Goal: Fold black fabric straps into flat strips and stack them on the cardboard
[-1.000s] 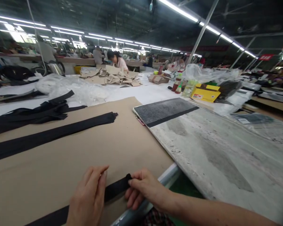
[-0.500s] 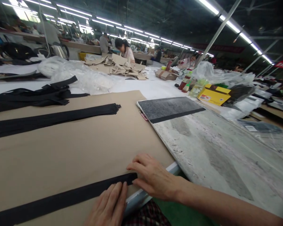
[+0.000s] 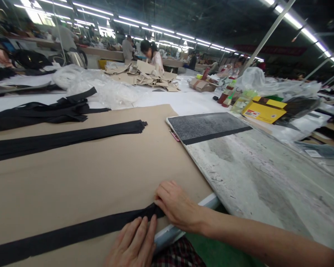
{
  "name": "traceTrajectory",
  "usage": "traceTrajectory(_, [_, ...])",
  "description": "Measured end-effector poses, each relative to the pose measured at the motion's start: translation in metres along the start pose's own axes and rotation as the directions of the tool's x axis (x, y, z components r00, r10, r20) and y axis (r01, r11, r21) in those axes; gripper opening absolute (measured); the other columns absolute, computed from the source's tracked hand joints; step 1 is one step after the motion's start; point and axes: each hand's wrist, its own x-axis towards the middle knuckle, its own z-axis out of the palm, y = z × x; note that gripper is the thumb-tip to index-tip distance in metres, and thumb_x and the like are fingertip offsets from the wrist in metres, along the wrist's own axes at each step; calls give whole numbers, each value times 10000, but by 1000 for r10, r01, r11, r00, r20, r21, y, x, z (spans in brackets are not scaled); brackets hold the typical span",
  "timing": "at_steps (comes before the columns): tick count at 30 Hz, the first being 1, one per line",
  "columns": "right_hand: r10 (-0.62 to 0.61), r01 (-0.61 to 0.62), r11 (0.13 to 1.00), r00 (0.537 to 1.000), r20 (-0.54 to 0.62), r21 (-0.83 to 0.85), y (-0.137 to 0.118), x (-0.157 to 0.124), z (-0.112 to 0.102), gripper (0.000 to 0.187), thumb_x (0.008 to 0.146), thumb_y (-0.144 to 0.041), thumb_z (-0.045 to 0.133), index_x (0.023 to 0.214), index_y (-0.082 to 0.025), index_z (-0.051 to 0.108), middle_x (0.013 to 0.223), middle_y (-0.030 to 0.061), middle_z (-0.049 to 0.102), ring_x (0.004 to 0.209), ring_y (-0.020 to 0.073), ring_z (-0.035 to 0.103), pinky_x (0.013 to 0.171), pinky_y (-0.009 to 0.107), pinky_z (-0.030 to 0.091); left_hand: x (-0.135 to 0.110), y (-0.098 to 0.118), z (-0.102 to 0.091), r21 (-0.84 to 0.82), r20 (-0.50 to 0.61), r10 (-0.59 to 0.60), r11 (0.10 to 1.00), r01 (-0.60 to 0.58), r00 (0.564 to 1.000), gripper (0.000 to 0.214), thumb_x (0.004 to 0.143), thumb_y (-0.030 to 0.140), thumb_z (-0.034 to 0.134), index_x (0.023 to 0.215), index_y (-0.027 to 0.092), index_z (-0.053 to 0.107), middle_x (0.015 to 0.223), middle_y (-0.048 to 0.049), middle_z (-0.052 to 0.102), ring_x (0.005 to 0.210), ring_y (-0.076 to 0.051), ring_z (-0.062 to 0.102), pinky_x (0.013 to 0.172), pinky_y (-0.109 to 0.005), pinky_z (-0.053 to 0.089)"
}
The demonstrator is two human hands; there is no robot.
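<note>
A long black fabric strip (image 3: 80,230) lies across the brown sheet (image 3: 108,174) near the table's front edge. My left hand (image 3: 136,241) rests flat with its fingers stretched out, fingertips on the strip close to its right end. Just beyond those fingertips, my right hand (image 3: 178,205) pinches the strip's end between thumb and fingers, and the fabric there is slightly raised and wrinkled. The very tip of the strip is partly hidden by that hand.
Farther back lie a stack of black strips (image 3: 72,139) and a looser black pile (image 3: 44,113). To the right is a worn grey board (image 3: 239,174) with a dark textured band. Behind it stand a yellow box (image 3: 264,111) and bottles (image 3: 225,94). A co-worker (image 3: 156,59) is beyond brown pieces (image 3: 144,76).
My right hand has closed from spread fingers into a pinch on the strip's end, which has lifted a little. The left hand stays flat on the strip. The view has shifted slightly.
</note>
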Motion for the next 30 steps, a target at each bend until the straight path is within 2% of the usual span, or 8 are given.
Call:
traceTrajectory(4, [208,-218,936,976,65,277,-5,6,-10,104,906,-159,484,804,-166,499,832,12,553,785,140,480,750,274,357,1,7,2,-63,-21,-90,994,89,996,305,915,249,424,1139,213,628,1017,7,707,966,-150,586,929,-281,368])
traceTrajectory(9, [83,-132,896,988,133,423,2,13,-29,175,957,-182,384,898,-165,547,883,21,569,835,130,511,787,262,388,-6,5,2,-3,-16,-47,999,47,999,317,894,275,468,1174,222,605,1053,16,693,988,-148,579,975,-285,344])
traceTrajectory(12, [-82,41,940,991,108,338,1,14,-32,147,921,-219,487,1046,-167,544,1026,49,571,974,152,499,877,288,364,-7,1,0,45,8,52,998,-52,999,340,865,299,527,1187,216,597,1071,8,686,997,-152,578,1034,-295,305])
traceTrajectory(14, [-162,133,970,977,139,201,-3,16,-30,197,876,-227,562,1067,-178,546,1052,47,570,1002,165,483,898,306,338,-6,2,0,31,-20,33,999,-33,999,308,876,274,504,1153,204,617,1038,-6,693,983,-156,586,1072,-319,278])
traceTrajectory(17, [-220,219,975,960,171,26,-10,22,-24,164,885,-289,556,1010,-182,553,1001,43,577,954,171,479,861,318,328,-4,5,1,-10,-78,-37,999,37,996,282,895,224,445,1094,190,642,993,-16,699,967,-155,594,1085,-323,278])
traceTrajectory(22, [-261,290,942,950,172,-169,-17,33,-12,181,906,-350,526,843,-180,525,890,28,575,841,176,457,748,318,314,-7,9,5,-11,-32,-44,999,44,999,286,883,209,465,1121,203,624,1039,-8,687,1002,-166,582,1087,-324,279])
traceTrajectory(25, [-243,269,944,958,151,-192,-20,35,-5,157,931,-283,471,825,-175,511,868,31,570,822,174,453,740,322,305,-9,14,9,-90,-88,-140,987,133,986,273,891,209,445,1086,200,636,1018,-14,692,1009,-176,576,1070,-331,298])
traceTrajectory(30, [-33,33,999,996,89,1,-24,35,-1,83,909,-232,487,859,-168,504,906,36,576,838,162,468,776,302,323,-7,16,11,-102,-102,-175,981,164,979,274,896,206,422,1057,210,645,986,-18,694,989,-165,582,1034,-322,328])
